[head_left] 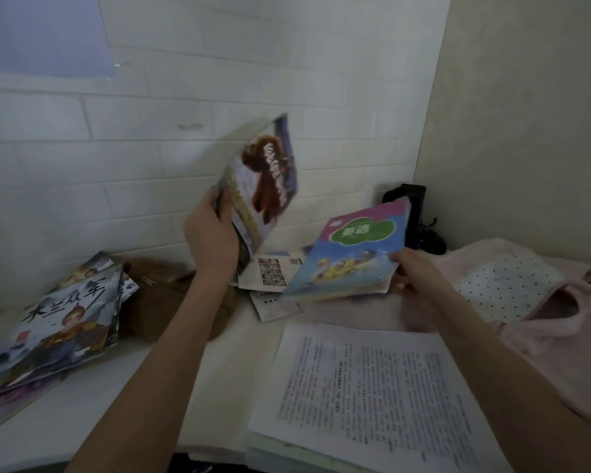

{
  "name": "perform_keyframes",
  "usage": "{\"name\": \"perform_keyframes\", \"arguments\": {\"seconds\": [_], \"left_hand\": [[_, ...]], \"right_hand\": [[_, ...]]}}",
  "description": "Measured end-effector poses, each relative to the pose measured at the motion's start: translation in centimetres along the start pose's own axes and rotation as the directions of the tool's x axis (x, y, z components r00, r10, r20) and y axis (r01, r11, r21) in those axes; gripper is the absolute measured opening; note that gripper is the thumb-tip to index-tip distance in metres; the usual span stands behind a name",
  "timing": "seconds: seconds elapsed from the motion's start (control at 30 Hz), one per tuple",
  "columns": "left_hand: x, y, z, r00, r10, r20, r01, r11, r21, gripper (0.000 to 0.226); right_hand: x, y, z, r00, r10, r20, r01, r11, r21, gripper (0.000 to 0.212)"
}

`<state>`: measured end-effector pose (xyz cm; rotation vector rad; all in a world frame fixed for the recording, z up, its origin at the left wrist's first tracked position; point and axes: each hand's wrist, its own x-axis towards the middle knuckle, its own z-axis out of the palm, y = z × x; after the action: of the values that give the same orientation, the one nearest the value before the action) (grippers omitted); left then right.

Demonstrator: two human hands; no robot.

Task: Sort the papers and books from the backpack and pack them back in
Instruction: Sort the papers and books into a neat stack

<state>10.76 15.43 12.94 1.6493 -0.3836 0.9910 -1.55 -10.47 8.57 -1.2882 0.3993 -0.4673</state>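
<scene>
Head view: I'm sorting, left hand [212, 233] gripping the bear book [265, 179], right hand [411, 274] pinching the textbook [355, 247] (both lifted). Next, each needs its pile.

Picture book [263, 186]: paper, glossy printed cover, slightly bent. Textbook [355, 249]: paper, smooth coated cover in bright colours. Stack of books [55, 322]: paper, glossy illustrated covers. Printed sheets [372, 390]: plain matt white paper, uncoated. Loose leaflets [273, 274]: thin printed paper. Backpack [543, 302]: soft pink cloth, matt, with a dotted white fabric panel. Brown pouch [164, 295]: matt cloth, zip fitted. Table [116, 397]: smooth white surface. Wall [151, 138]: white brick pattern, matt.
</scene>
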Motion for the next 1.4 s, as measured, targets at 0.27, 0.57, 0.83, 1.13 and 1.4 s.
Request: {"name": "perform_keyframes", "arguments": {"seconds": [0.27,0.57,0.83,1.13,1.4], "left_hand": [[-10.3,1.1,3.6,0.878,0.018,0.479,-0.016,1.0,-0.008,0.019],[-9.0,-3.2,4.5,0.526,-0.623,0.579,0.813,0.168,-0.558,0.058],[-13.0,-4.9,4.0,0.838,-0.319,0.442,0.349,0.937,0.013,0.029],[-11.0,-4.4,4.0,0.449,-0.616,0.647,0.872,0.146,-0.467,0.033],[-9.5,-5.1,4.1,0.532,-0.622,0.575,0.845,0.346,-0.407,0.046]], "right_hand": [[-0.7,4.3,5.2,0.991,0.092,0.101,-0.094,0.996,0.01,0.033],[-0.9,6.8,4.1,0.977,0.213,-0.011,-0.209,0.965,0.156,0.035],[-0.1,7.5,3.9,0.975,0.221,0.036,-0.22,0.916,0.335,0.05],[-0.1,6.3,4.7,0.981,-0.061,-0.182,0.087,0.986,0.141,0.035],[2.0,6.4,3.0,0.96,-0.007,-0.279,-0.121,0.89,-0.439,0.085]]}}
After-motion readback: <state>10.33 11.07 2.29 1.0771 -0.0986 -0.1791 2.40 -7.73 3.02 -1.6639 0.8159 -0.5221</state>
